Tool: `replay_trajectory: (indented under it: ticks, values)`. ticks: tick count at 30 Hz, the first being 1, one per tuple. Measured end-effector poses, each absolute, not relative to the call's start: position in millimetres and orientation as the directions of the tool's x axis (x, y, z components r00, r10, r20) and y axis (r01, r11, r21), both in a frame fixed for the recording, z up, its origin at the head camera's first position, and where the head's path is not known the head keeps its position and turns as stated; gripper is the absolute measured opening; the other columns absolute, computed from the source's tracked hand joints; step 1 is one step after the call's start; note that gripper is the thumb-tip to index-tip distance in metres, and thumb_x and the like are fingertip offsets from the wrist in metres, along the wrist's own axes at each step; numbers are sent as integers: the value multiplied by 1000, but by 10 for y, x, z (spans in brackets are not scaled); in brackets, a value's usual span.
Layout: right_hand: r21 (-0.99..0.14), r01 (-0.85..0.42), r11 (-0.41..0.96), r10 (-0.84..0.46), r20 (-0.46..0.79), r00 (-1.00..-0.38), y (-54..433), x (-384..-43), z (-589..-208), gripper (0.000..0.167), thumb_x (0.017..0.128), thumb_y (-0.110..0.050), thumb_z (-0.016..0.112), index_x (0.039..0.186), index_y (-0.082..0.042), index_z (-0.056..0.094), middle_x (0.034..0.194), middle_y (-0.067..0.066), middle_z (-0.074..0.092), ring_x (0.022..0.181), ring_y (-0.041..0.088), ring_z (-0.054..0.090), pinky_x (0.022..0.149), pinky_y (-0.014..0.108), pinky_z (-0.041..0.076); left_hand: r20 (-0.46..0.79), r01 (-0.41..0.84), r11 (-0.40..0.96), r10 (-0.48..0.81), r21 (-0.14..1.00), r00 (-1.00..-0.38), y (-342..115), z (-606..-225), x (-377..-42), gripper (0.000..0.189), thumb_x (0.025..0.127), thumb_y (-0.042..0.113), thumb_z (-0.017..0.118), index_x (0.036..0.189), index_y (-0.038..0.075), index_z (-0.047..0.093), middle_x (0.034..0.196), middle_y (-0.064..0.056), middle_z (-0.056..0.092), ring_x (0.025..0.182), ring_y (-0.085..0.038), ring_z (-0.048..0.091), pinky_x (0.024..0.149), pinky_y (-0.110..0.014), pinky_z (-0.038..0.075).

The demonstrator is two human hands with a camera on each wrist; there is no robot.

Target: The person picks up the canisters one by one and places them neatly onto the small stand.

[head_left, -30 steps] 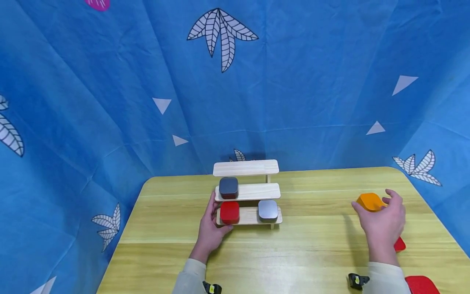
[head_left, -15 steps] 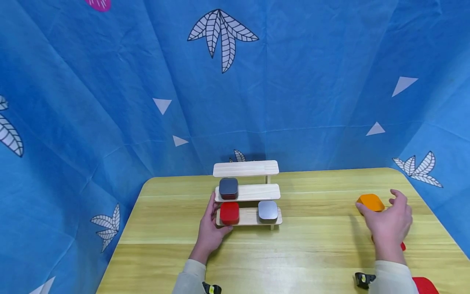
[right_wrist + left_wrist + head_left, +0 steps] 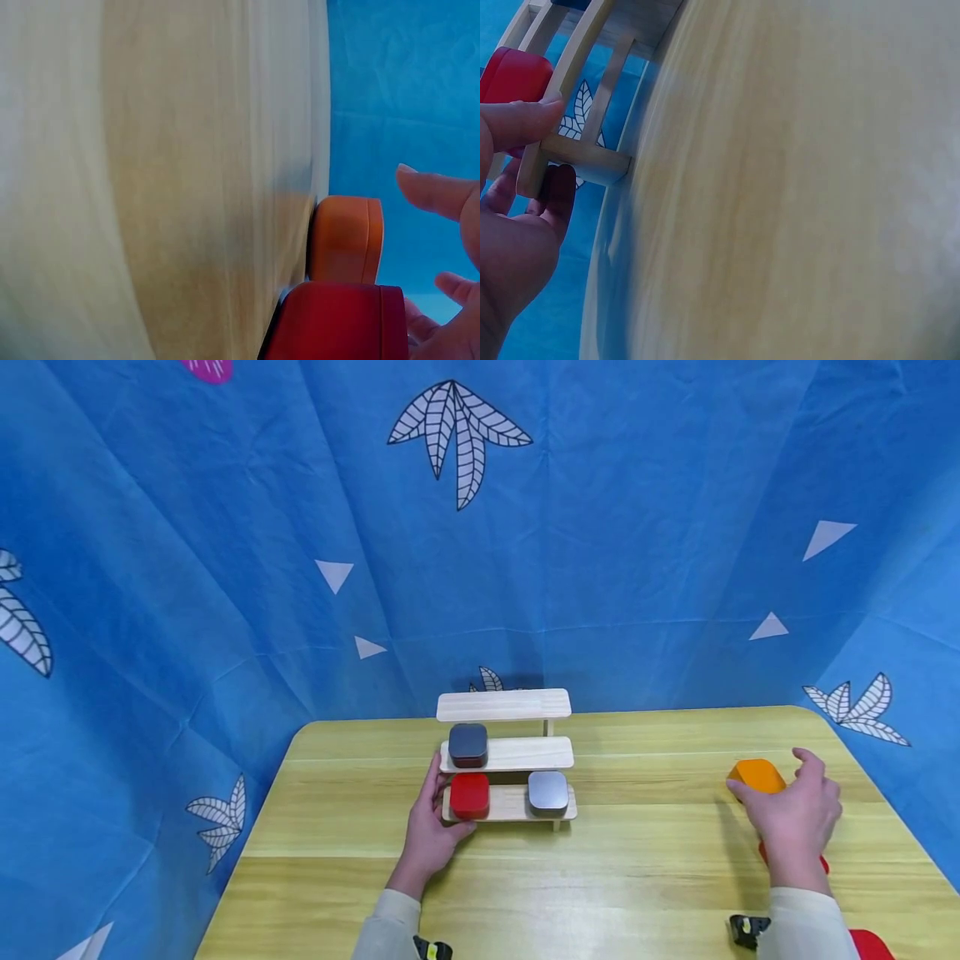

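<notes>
My left hand grips the left end of a small three-tier wooden shelf, thumb in front and fingers behind the lowest board in the left wrist view. On that board sit a red tin at left and a silver tin at right. A dark blue tin sits at the left of the middle board. Over on the right, my right hand is spread close to an orange tin on the table. The right wrist view shows its thumb and fingers apart from the orange tin.
Another red tin stands nearer than the orange one, mostly hidden under my right wrist in the head view. One more red thing shows by the right sleeve. A blue patterned cloth hangs behind the wooden table.
My right hand has shifted a little to the right, with the orange tin staying in place. The left hand and the shelf have not moved.
</notes>
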State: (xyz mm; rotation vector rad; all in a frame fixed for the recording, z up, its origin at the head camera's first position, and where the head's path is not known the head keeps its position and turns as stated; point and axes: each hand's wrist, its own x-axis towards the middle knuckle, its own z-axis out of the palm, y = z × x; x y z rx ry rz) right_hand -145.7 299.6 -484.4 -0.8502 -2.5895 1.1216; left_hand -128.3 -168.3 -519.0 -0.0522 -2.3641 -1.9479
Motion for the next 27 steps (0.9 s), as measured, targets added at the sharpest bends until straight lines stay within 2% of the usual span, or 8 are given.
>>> replay_trajectory:
  ticks: [8,17,27]
  values:
    - [-703,428,568,549,-64,-833,3019,-1478,-4891,106,81,-31,82,158,-3,15,144,36,29,123,55,27,91,67,35,105,100,193,-11,976,-994,-1695,-5207,-1292,122,70,-22,78,162,26,14,147,-5,44,138,-26,37,103,-31,43]
    - [-695,430,576,523,-92,-847,3032,-1494,-4884,105,82,-29,82,158,-2,14,143,39,24,122,58,25,93,69,34,112,110,177,-2,978,-994,-1694,-5196,-1296,123,71,-22,77,161,33,15,146,-4,44,138,-25,38,102,-30,44]
    - [-672,407,619,481,-85,-872,3083,-1523,-4953,106,82,-30,81,157,2,14,143,41,25,120,60,26,93,70,33,92,87,190,-19,978,-996,-1693,-5192,-1280,122,70,-20,79,161,31,16,147,-5,44,138,-27,38,103,-34,44]
